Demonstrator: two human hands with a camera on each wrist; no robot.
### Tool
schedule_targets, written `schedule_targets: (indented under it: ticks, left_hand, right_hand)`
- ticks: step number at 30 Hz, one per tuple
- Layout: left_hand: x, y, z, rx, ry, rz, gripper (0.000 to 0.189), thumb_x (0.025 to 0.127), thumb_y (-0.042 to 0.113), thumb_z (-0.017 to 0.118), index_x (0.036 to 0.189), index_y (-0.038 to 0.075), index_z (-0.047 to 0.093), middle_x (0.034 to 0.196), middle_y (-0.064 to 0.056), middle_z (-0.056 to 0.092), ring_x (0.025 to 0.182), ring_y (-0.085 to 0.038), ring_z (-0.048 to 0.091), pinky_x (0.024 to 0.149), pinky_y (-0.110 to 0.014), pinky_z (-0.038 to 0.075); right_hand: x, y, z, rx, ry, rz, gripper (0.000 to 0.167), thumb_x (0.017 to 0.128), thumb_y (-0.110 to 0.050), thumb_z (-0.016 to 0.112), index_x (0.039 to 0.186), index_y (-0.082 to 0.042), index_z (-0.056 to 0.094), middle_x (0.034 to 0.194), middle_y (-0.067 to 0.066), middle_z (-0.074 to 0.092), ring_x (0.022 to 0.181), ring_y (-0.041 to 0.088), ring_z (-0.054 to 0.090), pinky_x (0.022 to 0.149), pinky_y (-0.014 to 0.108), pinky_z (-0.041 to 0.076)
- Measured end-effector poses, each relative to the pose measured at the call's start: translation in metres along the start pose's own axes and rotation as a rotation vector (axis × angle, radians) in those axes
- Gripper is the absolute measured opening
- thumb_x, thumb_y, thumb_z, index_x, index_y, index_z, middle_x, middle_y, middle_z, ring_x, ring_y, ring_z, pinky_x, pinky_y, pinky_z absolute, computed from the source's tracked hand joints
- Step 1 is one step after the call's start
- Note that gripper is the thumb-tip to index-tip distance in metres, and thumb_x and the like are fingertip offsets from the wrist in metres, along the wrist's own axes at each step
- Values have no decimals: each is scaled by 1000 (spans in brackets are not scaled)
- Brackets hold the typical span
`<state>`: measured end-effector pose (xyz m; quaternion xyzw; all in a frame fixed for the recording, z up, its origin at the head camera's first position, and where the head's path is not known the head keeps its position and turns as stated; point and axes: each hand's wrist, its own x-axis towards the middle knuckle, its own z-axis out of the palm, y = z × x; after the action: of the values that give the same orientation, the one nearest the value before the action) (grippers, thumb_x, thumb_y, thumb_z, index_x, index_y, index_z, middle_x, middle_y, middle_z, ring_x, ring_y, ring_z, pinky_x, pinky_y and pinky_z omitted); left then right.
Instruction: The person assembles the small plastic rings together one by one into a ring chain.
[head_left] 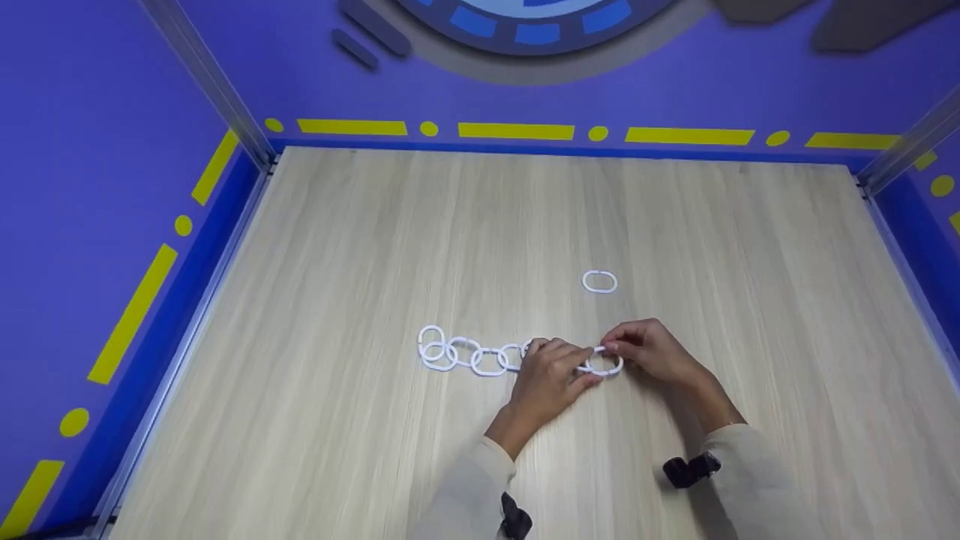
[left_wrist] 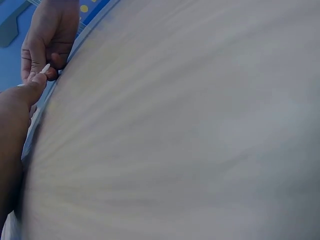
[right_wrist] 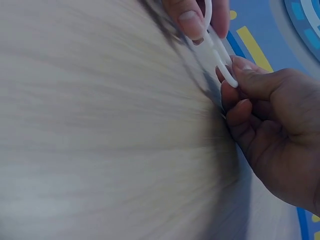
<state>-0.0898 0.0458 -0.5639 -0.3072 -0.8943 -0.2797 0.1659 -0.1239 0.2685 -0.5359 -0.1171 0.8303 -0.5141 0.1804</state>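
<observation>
A chain of white plastic oval links point(head_left: 450, 352) lies across the table, its far left end doubled over on itself. My left hand point(head_left: 551, 376) covers part of the chain near its right end and pinches a link there between thumb and fingers. Just to the right, my right hand point(head_left: 658, 354) pinches the rim of the last white link point(head_left: 620, 365) between thumb and fingertips. In the right wrist view that link point(right_wrist: 226, 72) meets another link point(right_wrist: 208, 12) held by the left hand point(right_wrist: 186, 19). Several links under the left hand are hidden.
A single loose white link point(head_left: 600, 292) lies on the wooden table point(head_left: 360, 247), beyond the hands. Blue panels point(head_left: 517, 97) with yellow markings stand along the back and sides, with metal posts point(head_left: 217, 90) at the corners.
</observation>
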Motion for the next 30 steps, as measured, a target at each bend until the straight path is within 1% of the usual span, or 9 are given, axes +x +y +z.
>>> schedule_targets:
  ticks: [4,6,10,13,15,19,22,26,30]
  left_hand:
    - [0,-1,0,-4,6,2,38,88,46,74,114,19,77,104,11,79,97,-5,71,87,-29,47]
    - [0,-1,-1,-3,13,7,38,87,46,75,113,19,78,103,11,79,96,-5,71,87,-29,47]
    - [1,-1,-1,8,26,19,37,86,46,75,111,19,78,102,11,79,95,-5,71,87,-28,47]
    - [1,-1,0,12,31,19,37,86,47,75,111,20,78,100,12,79,94,-5,71,86,-28,48]
    - [1,-1,1,12,32,16,37,85,47,76,111,20,78,100,12,79,94,-5,71,86,-28,49]
    - [0,-1,2,9,36,9,37,85,47,76,110,20,78,99,12,79,93,-4,71,86,-27,49]
    - [0,-1,2,-3,48,9,38,84,47,77,110,20,78,98,12,79,93,-4,71,86,-28,49]
    - [0,-2,2,-15,64,10,38,82,46,78,108,19,79,97,11,79,92,-6,71,85,-28,50]
    - [0,-1,0,-10,59,9,38,84,47,77,109,19,78,97,11,79,92,-6,71,86,-28,50]
  right_hand:
    - [1,-2,-1,3,-12,7,16,96,-3,64,103,10,71,93,20,70,68,2,53,59,18,46]
    - [2,-4,-3,2,14,15,18,97,-5,64,105,10,72,94,20,70,70,2,54,60,18,47]
    - [8,-5,-9,-47,165,31,20,99,-8,63,108,7,72,96,20,71,73,2,56,62,18,48]
    - [16,-3,-14,-163,280,30,22,99,-6,62,116,4,70,101,20,72,79,6,57,68,16,47]
    - [21,-1,-17,-263,312,22,28,99,-4,61,125,2,66,102,20,71,82,11,56,71,19,46]
    - [29,1,-23,-461,304,4,40,99,-5,60,138,-3,59,96,16,66,80,19,52,71,29,42]
    - [33,2,-25,-550,271,5,40,101,-10,59,141,-10,60,92,11,61,75,19,49,68,32,40]
    - [33,4,-28,-581,243,-3,34,102,-16,59,136,-13,66,92,9,60,75,17,47,67,31,39]
    - [27,13,-35,-552,310,-32,29,99,-14,63,127,-8,71,95,10,63,78,16,50,69,29,40]
